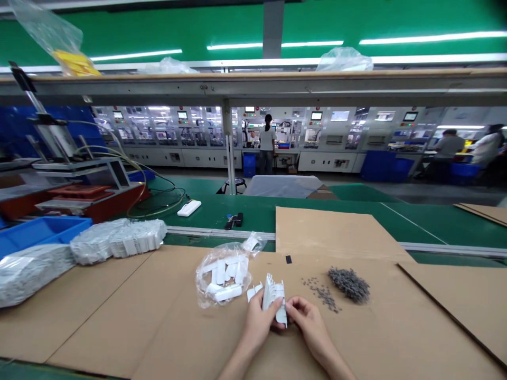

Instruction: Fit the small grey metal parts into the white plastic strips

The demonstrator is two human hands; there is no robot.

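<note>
Far on the left sits a blue plastic bin (pixel 39 229), and beside it lie clear bags packed with white plastic parts (pixel 119 240). A big brown cardboard sheet (pixel 119 316) covers the near table. Nearer the middle lies a small clear plastic bag (pixel 224 274) with a few white pieces inside. Just right of it is the left hand (pixel 257 319). It is closed around a small bunch of white plastic toothed pieces (pixel 273 293), held upright just above the cardboard. The right hand (pixel 309 319) meets the bunch from the other side, and its thumb and finger pinch the nearest piece at its low end. It looks like one piece is being worked on while the rest are held, which needs a soft, steady pinch. Further right lies a little pile of tiny grey bits (pixel 350 285), near the hands but not touching them.
</note>
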